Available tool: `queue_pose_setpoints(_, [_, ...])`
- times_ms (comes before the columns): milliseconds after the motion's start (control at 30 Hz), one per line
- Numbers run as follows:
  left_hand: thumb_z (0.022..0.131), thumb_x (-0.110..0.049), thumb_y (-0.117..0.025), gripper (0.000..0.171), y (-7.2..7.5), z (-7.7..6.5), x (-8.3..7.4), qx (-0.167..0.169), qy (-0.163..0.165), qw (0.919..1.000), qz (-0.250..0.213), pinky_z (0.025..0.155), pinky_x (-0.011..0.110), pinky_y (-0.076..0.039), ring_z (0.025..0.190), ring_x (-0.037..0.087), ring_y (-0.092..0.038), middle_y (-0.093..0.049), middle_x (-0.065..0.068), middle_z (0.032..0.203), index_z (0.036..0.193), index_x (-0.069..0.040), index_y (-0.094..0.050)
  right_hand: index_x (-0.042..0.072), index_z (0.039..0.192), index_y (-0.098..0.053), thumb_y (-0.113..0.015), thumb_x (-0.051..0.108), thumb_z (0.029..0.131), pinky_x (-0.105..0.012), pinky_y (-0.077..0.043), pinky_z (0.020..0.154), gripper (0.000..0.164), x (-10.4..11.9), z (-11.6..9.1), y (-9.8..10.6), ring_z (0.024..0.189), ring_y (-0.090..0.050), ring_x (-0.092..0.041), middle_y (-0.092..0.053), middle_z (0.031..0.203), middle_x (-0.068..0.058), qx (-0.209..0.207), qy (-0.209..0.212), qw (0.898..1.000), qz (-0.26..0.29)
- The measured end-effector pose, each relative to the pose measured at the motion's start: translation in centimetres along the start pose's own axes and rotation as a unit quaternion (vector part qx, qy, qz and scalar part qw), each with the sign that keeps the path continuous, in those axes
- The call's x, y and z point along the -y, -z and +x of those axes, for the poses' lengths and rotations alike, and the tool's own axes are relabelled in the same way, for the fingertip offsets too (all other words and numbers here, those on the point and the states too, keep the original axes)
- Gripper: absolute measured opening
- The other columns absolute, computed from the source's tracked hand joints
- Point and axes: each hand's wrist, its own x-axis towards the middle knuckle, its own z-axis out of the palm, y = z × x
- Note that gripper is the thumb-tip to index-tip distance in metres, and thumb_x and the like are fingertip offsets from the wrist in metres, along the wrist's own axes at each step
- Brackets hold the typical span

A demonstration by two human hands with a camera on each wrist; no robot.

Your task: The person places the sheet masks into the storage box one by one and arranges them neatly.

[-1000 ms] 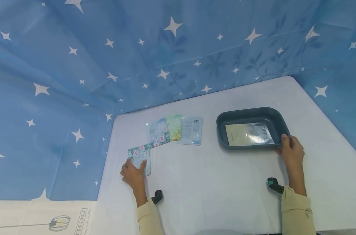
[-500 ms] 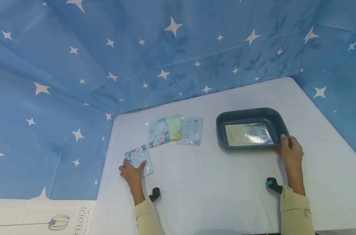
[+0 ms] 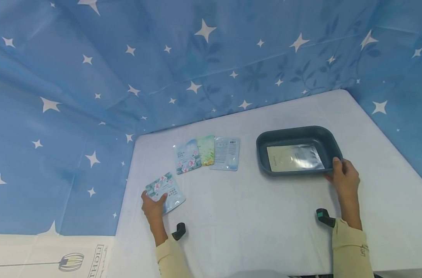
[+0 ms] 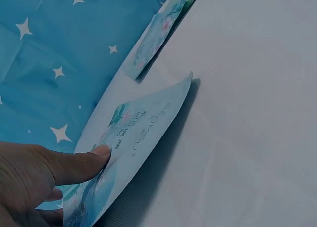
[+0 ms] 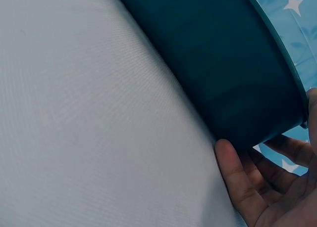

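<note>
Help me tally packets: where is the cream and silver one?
In the head view, the cream and silver packet lies in the dark tray, right of centre, near the right hand.

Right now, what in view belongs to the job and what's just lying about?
Apparently in the job:
floral packet, pinched by the left hand
dark tray, held by the right hand
silver packet in the tray

Lying about, untouched:
far blue packet
green packet
barcoded packet
</note>
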Motion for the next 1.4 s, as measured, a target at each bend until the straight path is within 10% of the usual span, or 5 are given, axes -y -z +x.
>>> queue_pose_setpoints(300, [0.081, -0.029, -0.067, 0.093, 0.7, 0.0, -0.1, 0.042, 0.053, 0.9962, -0.056, 0.103, 0.053, -0.020, 0.129, 0.045, -0.020, -0.018, 0.027, 0.143, 0.144, -0.009, -0.002, 0.005, 0.136, -0.034, -0.031, 0.048, 0.093, -0.011, -0.048, 0.064, 0.061, -0.1, 0.0, 0.0, 0.111, -0.047, -0.026, -0.040, 0.129, -0.019, -0.007, 0.003, 1.000, -0.001])
queue_pose_setpoints(667, [0.081, -0.034, -0.066, 0.084, 0.5, -0.3, -0.6, 0.092, 0.023, 0.9831, -0.156, 0.104, 0.047, -0.025, 0.130, 0.036, -0.027, -0.027, 0.016, 0.143, 0.144, -0.012, -0.015, 0.005, 0.134, -0.037, -0.031, 0.051, 0.092, -0.014, -0.049, 0.056, 0.062, 0.2, 0.0, -0.1, 0.109, -0.048, -0.027, -0.041, 0.127, -0.020, -0.012, 0.008, 1.000, -0.001])
queue_pose_setpoints(967, [0.078, -0.027, -0.070, 0.068, -1.7, -0.8, -2.9, 0.180, -0.015, 0.9374, -0.298, 0.075, 0.027, -0.051, 0.092, 0.018, -0.062, -0.058, 0.011, 0.114, 0.137, -0.016, -0.036, 0.005, 0.136, -0.034, -0.031, 0.052, 0.092, -0.011, -0.048, 0.061, 0.065, 0.1, -0.2, 0.0, 0.110, -0.046, -0.027, -0.040, 0.127, -0.020, -0.003, 0.009, 1.000, 0.002])
queue_pose_setpoints(1400, [0.080, -0.008, -0.066, 0.064, -5.1, -1.8, -6.0, 0.310, -0.062, 0.8629, -0.395, 0.078, 0.030, -0.050, 0.101, 0.021, -0.060, -0.053, 0.014, 0.123, 0.136, -0.011, -0.035, 0.003, 0.137, -0.031, -0.029, 0.051, 0.092, -0.011, -0.048, 0.063, 0.066, -0.1, -0.3, 0.2, 0.117, -0.041, -0.037, -0.039, 0.130, -0.022, 0.002, 0.019, 1.000, 0.001])
